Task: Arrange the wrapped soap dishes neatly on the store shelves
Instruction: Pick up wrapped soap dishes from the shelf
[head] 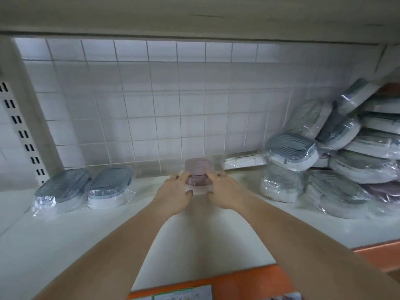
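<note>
nearest the camera runs the orange shelf edge (249, 280) with a paper label (184, 293) tucked into it, then the smooth white shelf (86, 245) stretching back. both forearms reach across it, and the left hand (173, 192) and right hand (225, 189) each curl round one side of a pink soap dish (198, 173), thumbs on the near edge, fingers on top; it sits mid-shelf near the back wall. the job here, by my reading, is to set it square and in line with the two grey dishes (86, 188) lying side by side to the left, pressing lightly, since the clear wrap looks slick and crinkly and could slide under the fingers. the dishes are rounded oblongs with ribbed lids over pale bases. further right a jumbled heap of wrapped dishes (337, 156) leans every way, with a flatter white pack (243, 162) just beside it. behind all stands a wall of glossy white square tiles (162, 105).
</note>
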Demonstrator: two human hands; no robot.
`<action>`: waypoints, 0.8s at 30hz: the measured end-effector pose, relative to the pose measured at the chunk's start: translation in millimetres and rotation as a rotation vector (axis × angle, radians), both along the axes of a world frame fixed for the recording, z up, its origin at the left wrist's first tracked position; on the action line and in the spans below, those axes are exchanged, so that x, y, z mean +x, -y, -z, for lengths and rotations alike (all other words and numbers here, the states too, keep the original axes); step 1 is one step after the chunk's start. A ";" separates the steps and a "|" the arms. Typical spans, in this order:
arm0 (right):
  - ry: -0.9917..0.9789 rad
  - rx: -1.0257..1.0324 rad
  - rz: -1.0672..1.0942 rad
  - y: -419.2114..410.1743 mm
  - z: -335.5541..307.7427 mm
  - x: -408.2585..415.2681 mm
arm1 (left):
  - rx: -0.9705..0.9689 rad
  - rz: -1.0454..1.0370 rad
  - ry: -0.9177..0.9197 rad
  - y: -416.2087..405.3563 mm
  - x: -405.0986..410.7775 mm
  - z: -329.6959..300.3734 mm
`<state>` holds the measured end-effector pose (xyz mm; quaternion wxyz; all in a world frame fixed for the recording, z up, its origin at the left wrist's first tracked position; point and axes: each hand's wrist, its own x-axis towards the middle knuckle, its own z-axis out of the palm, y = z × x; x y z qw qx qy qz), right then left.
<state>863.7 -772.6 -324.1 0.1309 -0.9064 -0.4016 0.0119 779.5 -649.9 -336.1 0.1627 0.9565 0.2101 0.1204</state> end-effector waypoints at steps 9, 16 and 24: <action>0.156 -0.103 0.355 83.7 -7.0 23.8 | 0.216 0.108 0.179 46.0 39.2 -18.0; 0.148 -0.046 0.491 120.0 -15.0 28.1 | 0.157 0.203 0.130 75.0 83.8 -21.5; -0.008 -0.016 0.562 130.5 -12.1 43.8 | 0.403 0.200 -0.060 73.9 129.1 -9.5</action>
